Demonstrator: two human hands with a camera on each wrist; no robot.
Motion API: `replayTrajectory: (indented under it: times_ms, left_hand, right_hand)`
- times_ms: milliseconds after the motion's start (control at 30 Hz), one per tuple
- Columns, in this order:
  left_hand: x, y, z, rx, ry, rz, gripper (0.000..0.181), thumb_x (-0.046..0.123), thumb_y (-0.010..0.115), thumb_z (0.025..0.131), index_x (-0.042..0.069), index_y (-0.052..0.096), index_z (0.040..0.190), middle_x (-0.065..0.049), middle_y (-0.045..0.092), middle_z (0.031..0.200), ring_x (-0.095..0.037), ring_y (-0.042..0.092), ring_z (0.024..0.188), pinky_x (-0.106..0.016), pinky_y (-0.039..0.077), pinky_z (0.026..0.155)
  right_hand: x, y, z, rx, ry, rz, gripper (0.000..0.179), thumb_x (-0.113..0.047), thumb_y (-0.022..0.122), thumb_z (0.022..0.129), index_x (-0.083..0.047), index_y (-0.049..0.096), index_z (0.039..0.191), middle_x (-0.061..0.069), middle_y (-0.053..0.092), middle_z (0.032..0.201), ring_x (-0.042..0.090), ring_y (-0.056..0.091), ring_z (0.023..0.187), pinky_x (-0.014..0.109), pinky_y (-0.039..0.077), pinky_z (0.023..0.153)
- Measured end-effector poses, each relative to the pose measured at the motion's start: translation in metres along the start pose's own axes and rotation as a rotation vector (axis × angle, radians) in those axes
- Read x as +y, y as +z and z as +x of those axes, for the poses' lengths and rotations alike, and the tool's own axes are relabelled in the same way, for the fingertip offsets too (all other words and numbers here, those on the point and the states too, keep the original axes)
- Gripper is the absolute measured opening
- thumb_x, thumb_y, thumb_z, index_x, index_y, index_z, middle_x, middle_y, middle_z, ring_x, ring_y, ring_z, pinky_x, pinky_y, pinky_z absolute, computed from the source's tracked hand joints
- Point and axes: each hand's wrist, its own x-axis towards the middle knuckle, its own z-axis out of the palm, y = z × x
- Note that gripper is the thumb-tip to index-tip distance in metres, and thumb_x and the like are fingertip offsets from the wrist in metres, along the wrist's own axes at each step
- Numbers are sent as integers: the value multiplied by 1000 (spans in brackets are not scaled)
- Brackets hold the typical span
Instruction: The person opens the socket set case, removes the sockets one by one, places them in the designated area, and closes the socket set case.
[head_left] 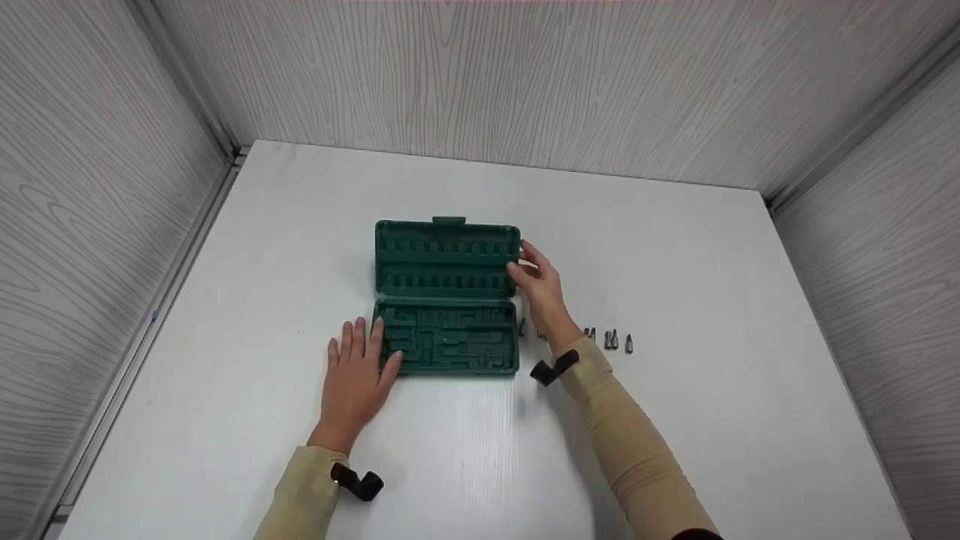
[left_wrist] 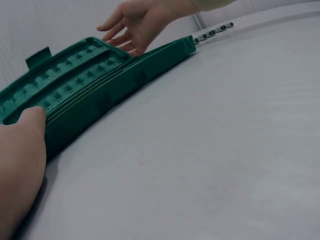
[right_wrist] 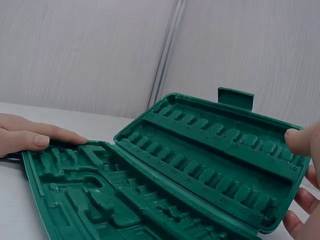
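A green plastic tool case lies unfolded on the white table, its moulded slots holding no tools. The lid is tilted up at the far side, with a latch tab on its outer edge. My right hand grips the lid's right edge, thumb on the inner face and fingers behind it. My left hand lies flat with fingers spread at the left end of the base, thumb and index finger touching its rim. In the left wrist view, the left thumb rests at the case edge.
Several small metal bits lie in a row on the white table to the right of the case, some partly hidden by the right hand. Pale wood-grain panels enclose the table at the back and both sides.
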Motion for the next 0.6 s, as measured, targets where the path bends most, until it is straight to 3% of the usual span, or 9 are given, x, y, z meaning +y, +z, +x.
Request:
replayTrajectory:
  times_ms: [167,333,467,600]
  left_hand:
    - [1,1,2,-14,-5,0,72,58,26,95,10,22,149,-20,19,151,-35,9,139,-53,6,108]
    - [1,3,4,-1,-2,-4,74,58,29,95,8,20,149,-21,21,150,-36,12,139,-54,8,108]
    - [0,1,5,13,-15,-55,81,59,31,94,4,9,149,-22,18,151,-36,12,139,-53,9,108]
    - [-7,-12,5,41,-45,-94,93,62,41,90,4,-3,149,-21,10,153,-34,8,140,-52,9,109]
  right_hand:
    - [-11,-1,-11,-31,-60,9,51,-21,60,92,-8,42,138,13,42,125,26,42,108,44,36,97]
    - [-26,3,-33,-29,-139,-65,36,-21,55,95,-2,44,124,14,46,121,28,43,109,45,37,94]
    - [-28,4,-44,-39,-214,-72,22,-20,51,97,-3,45,109,10,50,107,24,47,101,46,37,91]
    - [-22,5,-53,-103,-292,-35,15,-11,51,96,0,46,105,10,52,104,21,50,98,41,40,90]
